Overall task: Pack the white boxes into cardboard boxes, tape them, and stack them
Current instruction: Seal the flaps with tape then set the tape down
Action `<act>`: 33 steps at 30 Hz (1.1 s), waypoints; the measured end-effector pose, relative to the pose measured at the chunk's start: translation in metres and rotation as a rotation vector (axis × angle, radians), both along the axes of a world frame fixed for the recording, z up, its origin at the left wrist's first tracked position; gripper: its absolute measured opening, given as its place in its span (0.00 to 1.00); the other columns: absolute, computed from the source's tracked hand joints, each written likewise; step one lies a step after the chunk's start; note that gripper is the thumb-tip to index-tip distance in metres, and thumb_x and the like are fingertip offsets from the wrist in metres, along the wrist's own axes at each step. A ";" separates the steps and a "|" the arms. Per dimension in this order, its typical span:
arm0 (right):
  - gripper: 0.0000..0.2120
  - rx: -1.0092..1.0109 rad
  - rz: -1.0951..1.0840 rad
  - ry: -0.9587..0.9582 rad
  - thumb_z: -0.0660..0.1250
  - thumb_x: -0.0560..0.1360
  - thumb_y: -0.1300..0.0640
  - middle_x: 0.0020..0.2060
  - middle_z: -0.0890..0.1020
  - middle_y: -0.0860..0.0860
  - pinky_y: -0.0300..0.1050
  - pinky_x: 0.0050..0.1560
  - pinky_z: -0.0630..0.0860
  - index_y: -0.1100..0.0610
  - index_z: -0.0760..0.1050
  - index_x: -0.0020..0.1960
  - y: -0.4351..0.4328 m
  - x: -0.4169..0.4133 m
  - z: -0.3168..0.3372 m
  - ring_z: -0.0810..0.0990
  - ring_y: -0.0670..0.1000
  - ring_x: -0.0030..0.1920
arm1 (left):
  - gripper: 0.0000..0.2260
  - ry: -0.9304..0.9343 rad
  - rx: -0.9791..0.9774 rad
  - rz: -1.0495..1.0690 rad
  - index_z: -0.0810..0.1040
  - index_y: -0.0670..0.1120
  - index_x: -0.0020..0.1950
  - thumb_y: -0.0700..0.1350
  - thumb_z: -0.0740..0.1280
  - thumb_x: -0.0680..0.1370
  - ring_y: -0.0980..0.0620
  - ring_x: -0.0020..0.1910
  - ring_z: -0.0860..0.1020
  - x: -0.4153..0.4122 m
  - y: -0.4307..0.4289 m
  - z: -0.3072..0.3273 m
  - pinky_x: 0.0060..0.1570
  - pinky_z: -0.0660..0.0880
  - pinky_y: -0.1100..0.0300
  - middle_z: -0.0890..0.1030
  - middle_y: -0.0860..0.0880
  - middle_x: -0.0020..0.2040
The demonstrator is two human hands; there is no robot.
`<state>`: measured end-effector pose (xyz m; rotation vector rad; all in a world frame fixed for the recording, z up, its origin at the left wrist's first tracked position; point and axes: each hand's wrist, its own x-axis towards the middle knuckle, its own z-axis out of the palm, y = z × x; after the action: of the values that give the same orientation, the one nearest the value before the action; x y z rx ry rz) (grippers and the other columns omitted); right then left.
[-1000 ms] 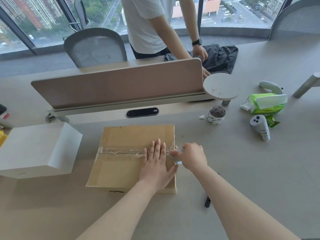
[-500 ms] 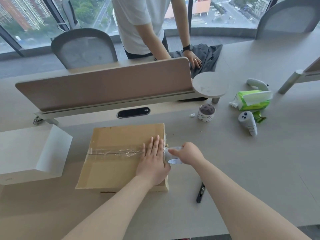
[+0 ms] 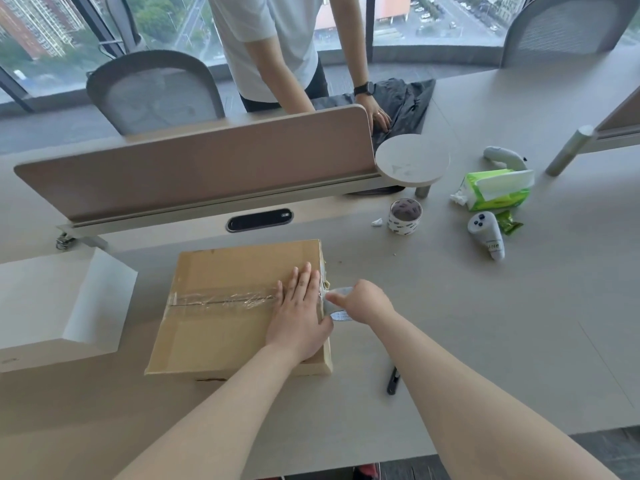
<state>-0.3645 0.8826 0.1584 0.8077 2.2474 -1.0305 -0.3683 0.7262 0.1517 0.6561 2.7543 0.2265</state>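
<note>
Your left grip point(image 3: 299, 313) lies released, flat on the stiff-looking cardboard box point(image 3: 221, 337), while your right grip point(image 3: 365, 303) grasps the tape roll point(image 3: 341, 317) at the box's right edge, its thin film likely wrinkling easily.

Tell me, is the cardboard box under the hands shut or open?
Shut. The cardboard box has its flaps flat, clear tape along the seam; the left hand presses on top, the right hand grips the tape roll.

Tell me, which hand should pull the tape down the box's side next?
Probably the right hand: it grips the tape roll beside the cardboard box; the left hand lies flat on top.
</note>
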 end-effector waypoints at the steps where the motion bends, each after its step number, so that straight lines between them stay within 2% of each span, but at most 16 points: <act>1: 0.24 -0.033 -0.015 0.017 0.65 0.77 0.42 0.53 0.79 0.54 0.43 0.45 0.70 0.61 0.73 0.61 0.001 0.001 -0.003 0.77 0.55 0.49 | 0.37 -0.007 0.013 0.006 0.38 0.49 0.81 0.57 0.56 0.80 0.53 0.78 0.31 0.000 0.000 0.001 0.77 0.35 0.47 0.34 0.52 0.80; 4: 0.23 -0.095 -0.076 0.063 0.63 0.79 0.50 0.54 0.78 0.56 0.43 0.49 0.70 0.64 0.71 0.68 0.005 0.006 -0.006 0.76 0.55 0.51 | 0.38 -0.007 0.019 0.017 0.40 0.48 0.81 0.57 0.59 0.80 0.52 0.78 0.33 0.001 0.003 0.003 0.77 0.36 0.46 0.35 0.51 0.80; 6: 0.28 -0.077 -0.062 0.084 0.64 0.79 0.48 0.64 0.77 0.56 0.45 0.57 0.72 0.61 0.67 0.74 0.006 0.008 -0.006 0.76 0.56 0.60 | 0.38 0.001 0.011 0.022 0.40 0.46 0.81 0.55 0.59 0.80 0.51 0.79 0.34 0.002 0.007 0.003 0.77 0.36 0.44 0.36 0.49 0.81; 8: 0.30 -0.050 -0.046 0.111 0.65 0.79 0.45 0.68 0.75 0.55 0.46 0.59 0.72 0.59 0.65 0.76 0.005 0.010 -0.005 0.75 0.56 0.66 | 0.38 0.000 0.010 0.027 0.41 0.44 0.81 0.53 0.60 0.80 0.51 0.79 0.34 0.002 0.010 0.004 0.77 0.37 0.43 0.37 0.48 0.81; 12: 0.32 -0.049 -0.057 0.136 0.68 0.77 0.43 0.66 0.77 0.54 0.45 0.56 0.73 0.57 0.66 0.74 0.008 0.008 -0.009 0.77 0.55 0.64 | 0.37 0.025 0.034 0.017 0.42 0.43 0.81 0.52 0.60 0.80 0.50 0.79 0.35 0.001 0.011 0.001 0.77 0.36 0.46 0.38 0.47 0.81; 15: 0.34 -0.045 -0.050 0.154 0.70 0.75 0.41 0.67 0.76 0.54 0.46 0.56 0.74 0.57 0.66 0.74 0.010 0.010 -0.012 0.76 0.54 0.64 | 0.34 0.091 0.064 -0.095 0.47 0.44 0.81 0.50 0.60 0.80 0.49 0.79 0.36 0.001 0.014 0.000 0.77 0.35 0.52 0.40 0.46 0.81; 20: 0.32 -0.076 -0.176 0.201 0.63 0.79 0.41 0.72 0.71 0.54 0.44 0.61 0.69 0.59 0.64 0.76 0.014 0.025 -0.016 0.71 0.54 0.70 | 0.27 0.092 0.040 -0.268 0.64 0.44 0.76 0.51 0.66 0.79 0.47 0.80 0.51 -0.008 0.028 0.005 0.77 0.43 0.54 0.62 0.46 0.78; 23: 0.27 -0.032 -0.274 0.230 0.62 0.80 0.45 0.69 0.74 0.53 0.45 0.58 0.70 0.59 0.67 0.74 0.018 0.040 -0.015 0.74 0.54 0.67 | 0.24 0.076 0.055 -0.321 0.68 0.44 0.73 0.51 0.66 0.79 0.47 0.77 0.59 -0.011 0.035 0.014 0.76 0.49 0.56 0.69 0.47 0.72; 26: 0.23 0.016 -0.355 0.223 0.63 0.79 0.47 0.62 0.79 0.53 0.44 0.52 0.71 0.59 0.72 0.69 0.016 0.055 -0.012 0.78 0.54 0.60 | 0.19 0.059 0.030 -0.365 0.73 0.45 0.67 0.52 0.66 0.79 0.48 0.67 0.70 -0.014 0.037 0.022 0.70 0.59 0.57 0.75 0.48 0.64; 30: 0.14 0.081 -0.496 0.205 0.63 0.79 0.51 0.54 0.81 0.54 0.43 0.46 0.70 0.58 0.76 0.60 0.009 0.070 -0.015 0.77 0.54 0.49 | 0.15 0.042 -0.031 -0.448 0.74 0.46 0.64 0.51 0.64 0.80 0.47 0.61 0.74 -0.032 0.039 0.022 0.61 0.67 0.55 0.77 0.48 0.59; 33: 0.12 0.128 -0.636 0.180 0.63 0.78 0.50 0.52 0.82 0.54 0.45 0.48 0.72 0.57 0.76 0.56 0.000 0.079 -0.025 0.78 0.55 0.51 | 0.14 -0.015 -0.037 -0.542 0.75 0.47 0.61 0.52 0.64 0.79 0.45 0.59 0.76 -0.051 0.047 0.014 0.54 0.71 0.54 0.77 0.48 0.57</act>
<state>-0.2852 0.8826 0.1334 1.6095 2.2668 -1.2791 -0.4194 0.7727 0.1660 1.3396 2.4422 0.0561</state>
